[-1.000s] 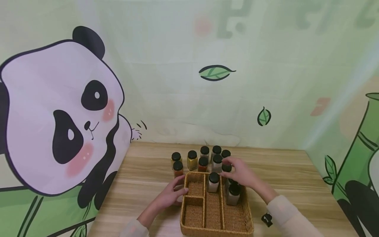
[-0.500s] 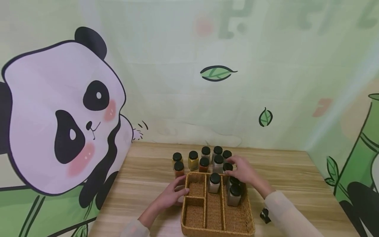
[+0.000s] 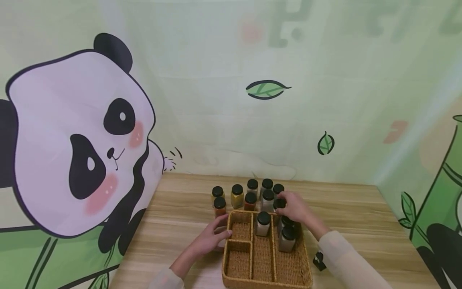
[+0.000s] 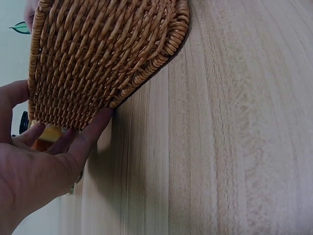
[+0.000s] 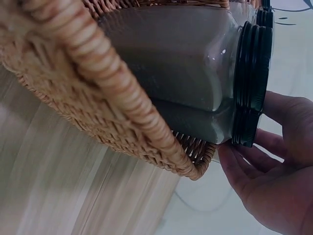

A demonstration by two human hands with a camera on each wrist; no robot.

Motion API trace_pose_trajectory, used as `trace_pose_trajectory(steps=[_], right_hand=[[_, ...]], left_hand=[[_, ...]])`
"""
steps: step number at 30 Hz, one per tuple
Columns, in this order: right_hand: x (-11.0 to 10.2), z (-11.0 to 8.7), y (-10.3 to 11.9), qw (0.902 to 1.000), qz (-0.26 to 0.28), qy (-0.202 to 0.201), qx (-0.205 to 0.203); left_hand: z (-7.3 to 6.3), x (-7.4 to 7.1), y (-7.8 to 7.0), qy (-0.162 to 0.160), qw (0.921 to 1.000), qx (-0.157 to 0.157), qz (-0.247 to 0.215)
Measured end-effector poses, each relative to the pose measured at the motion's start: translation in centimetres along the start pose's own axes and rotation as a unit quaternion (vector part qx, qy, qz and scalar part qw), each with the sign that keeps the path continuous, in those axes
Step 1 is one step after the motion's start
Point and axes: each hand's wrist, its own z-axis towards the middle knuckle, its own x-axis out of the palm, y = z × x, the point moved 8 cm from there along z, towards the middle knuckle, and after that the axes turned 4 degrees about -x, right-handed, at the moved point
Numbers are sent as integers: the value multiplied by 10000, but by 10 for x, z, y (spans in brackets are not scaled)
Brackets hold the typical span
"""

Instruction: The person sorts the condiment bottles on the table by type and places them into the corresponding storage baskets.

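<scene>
A brown wicker basket [image 3: 267,282] with compartments sits on the wooden table. My left hand [image 3: 208,239] rests against its left side, thumb at the rim and fingers spread along the outer wall [image 4: 98,58]. My right hand [image 3: 296,208] reaches over the back right corner and pinches the black lid of a spice jar [image 3: 279,204], whose body is mostly hidden. Two grey-filled jars stand in the right compartment, the front jar [image 3: 287,237] nearest me. A pale-filled jar [image 3: 263,224] stands in the middle compartment. In the right wrist view a black lid [image 5: 252,68] overlaps the fingers.
Several black-lidded spice jars stand behind the basket, among them a yellow jar [image 3: 237,196] and an orange-red jar [image 3: 219,207]. A small black object [image 3: 319,261] lies close to the right sleeve [image 3: 343,251]. A panda-printed backdrop [image 3: 216,100] rises behind the table.
My right hand has come down and its fingers have closed about the lid at the basket's back right corner. My left hand stays at the basket; the view shifts slightly.
</scene>
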Motion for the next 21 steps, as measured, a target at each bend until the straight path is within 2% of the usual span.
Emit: trace_pose_trajectory(steps=[13, 21], right_hand=[[-1, -5, -9, 9994, 0, -329, -91], [-19, -10, -14, 9985, 181, -516, -85]], left_hand=[[1, 0, 2, -19, 10000, -4, 65], [1, -1, 3, -29, 10000, -42, 66]])
